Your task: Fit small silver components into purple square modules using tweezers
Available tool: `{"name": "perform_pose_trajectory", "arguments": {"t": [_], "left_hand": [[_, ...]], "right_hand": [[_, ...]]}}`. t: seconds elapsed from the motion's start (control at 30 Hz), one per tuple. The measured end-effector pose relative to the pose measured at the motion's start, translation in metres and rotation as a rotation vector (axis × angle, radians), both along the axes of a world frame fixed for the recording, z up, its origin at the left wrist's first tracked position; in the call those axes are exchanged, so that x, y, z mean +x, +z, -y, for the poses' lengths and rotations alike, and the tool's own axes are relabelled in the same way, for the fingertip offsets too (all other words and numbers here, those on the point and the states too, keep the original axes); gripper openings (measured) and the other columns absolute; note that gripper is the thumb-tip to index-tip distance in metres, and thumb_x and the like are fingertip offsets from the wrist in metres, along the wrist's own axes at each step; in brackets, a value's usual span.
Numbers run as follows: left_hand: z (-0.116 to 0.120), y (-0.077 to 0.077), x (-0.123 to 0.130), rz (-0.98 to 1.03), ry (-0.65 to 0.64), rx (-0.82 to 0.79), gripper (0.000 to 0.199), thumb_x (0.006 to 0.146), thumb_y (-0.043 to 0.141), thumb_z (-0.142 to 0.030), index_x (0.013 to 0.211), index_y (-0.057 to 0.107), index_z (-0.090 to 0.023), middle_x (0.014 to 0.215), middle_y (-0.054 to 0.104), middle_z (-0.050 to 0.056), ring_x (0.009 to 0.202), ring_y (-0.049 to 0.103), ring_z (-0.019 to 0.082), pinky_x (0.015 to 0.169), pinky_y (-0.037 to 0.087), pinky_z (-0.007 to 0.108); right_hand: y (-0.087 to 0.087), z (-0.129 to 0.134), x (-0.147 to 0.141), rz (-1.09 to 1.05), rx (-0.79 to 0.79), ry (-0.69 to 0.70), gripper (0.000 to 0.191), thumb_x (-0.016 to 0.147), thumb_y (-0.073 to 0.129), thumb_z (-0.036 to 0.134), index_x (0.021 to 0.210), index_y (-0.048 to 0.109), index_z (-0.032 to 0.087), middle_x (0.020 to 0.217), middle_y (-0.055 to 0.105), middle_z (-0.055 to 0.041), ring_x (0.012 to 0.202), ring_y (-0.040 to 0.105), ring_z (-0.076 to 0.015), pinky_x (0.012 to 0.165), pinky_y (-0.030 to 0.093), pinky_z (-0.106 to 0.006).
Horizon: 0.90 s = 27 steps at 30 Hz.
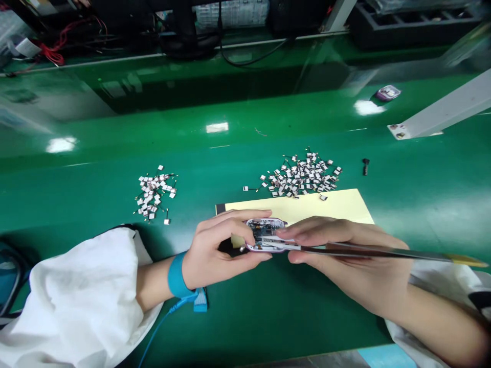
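The left hand (218,250) wraps a small circuit-board housing (264,235), steadying it over the edge of a pale yellow sheet (322,204) so the long tweezers (376,251), pinched in the right hand (337,255), can reach it. Small wired components (301,176) lie heaped beyond both hands.

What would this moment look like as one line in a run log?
left hand: holds small circuit board | right hand: holds long tweezers at board | nearby: piles of small wired components
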<state>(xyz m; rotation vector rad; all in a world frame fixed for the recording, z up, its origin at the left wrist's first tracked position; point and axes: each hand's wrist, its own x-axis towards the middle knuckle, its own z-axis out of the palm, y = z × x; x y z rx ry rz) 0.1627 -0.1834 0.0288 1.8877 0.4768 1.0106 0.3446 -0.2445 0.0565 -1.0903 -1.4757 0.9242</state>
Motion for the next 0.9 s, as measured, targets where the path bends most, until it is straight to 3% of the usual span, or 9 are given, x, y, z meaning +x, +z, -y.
{"name": "perform_pose_trajectory", "arguments": {"t": [0.07, 0.17, 0.33, 0.67, 0.9], "left_hand": [[-0.0001, 0.0002, 0.0001, 0.005, -0.005, 0.004, 0.024, 0.062, 0.07, -0.007, 0.071, 0.05, -0.014, 0.106, 0.059, 0.013, 0.095, 0.059, 0.021, 0.078, 0.051, 0.029], [-0.001, 0.0011, 0.0, 0.005, -0.006, 0.006, 0.021, 0.064, 0.07, -0.009, 0.071, 0.05, -0.014, 0.106, 0.059, 0.014, 0.095, 0.059, 0.021, 0.077, 0.052, 0.031], [-0.0035, 0.0034, -0.0007, 0.006, -0.02, 0.056, 0.022, 0.062, 0.071, -0.009, 0.071, 0.051, -0.013, 0.106, 0.059, 0.015, 0.094, 0.059, 0.021, 0.076, 0.053, 0.029], [-0.0051, 0.006, 0.001, -0.008, -0.065, 0.144, 0.017, 0.064, 0.07, -0.008, 0.071, 0.054, -0.012, 0.105, 0.059, 0.015, 0.096, 0.059, 0.02, 0.077, 0.053, 0.026], [-0.0076, 0.0087, 0.0006, -0.011, -0.073, 0.254, 0.009, 0.069, 0.067, -0.013, 0.07, 0.059, -0.011, 0.102, 0.06, 0.017, 0.09, 0.061, 0.019, 0.076, 0.053, 0.026]], "right_hand": [[-0.0018, 0.0005, -0.0015, -0.027, 0.024, -0.05, 0.028, 0.066, 0.068, 0.003, 0.083, 0.062, 0.024, 0.088, 0.067, 0.0019, 0.082, 0.064, -0.0162, 0.078, 0.055, -0.027], [-0.0006, -0.0012, -0.0008, -0.078, -0.061, -0.079, 0.022, 0.067, 0.069, 0.008, 0.08, 0.062, 0.023, 0.084, 0.067, 0.0003, 0.08, 0.064, -0.0173, 0.073, 0.057, -0.027], [0.0052, -0.0051, 0.0054, -0.104, -0.153, 0.057, 0.021, 0.067, 0.07, 0.014, 0.082, 0.063, 0.025, 0.088, 0.064, -0.0011, 0.084, 0.063, -0.0175, 0.07, 0.058, -0.025], [0.004, -0.001, 0.0044, 0.122, 0.042, 0.0, 0.022, 0.066, 0.071, 0.01, 0.08, 0.063, 0.025, 0.078, 0.066, 0.0007, 0.074, 0.063, -0.016, 0.065, 0.055, -0.026], [0.0025, 0.0012, 0.0007, 0.067, 0.046, -0.046, 0.025, 0.066, 0.07, 0.007, 0.082, 0.062, 0.025, 0.078, 0.066, 0.0004, 0.074, 0.063, -0.0157, 0.063, 0.054, -0.026]]}}
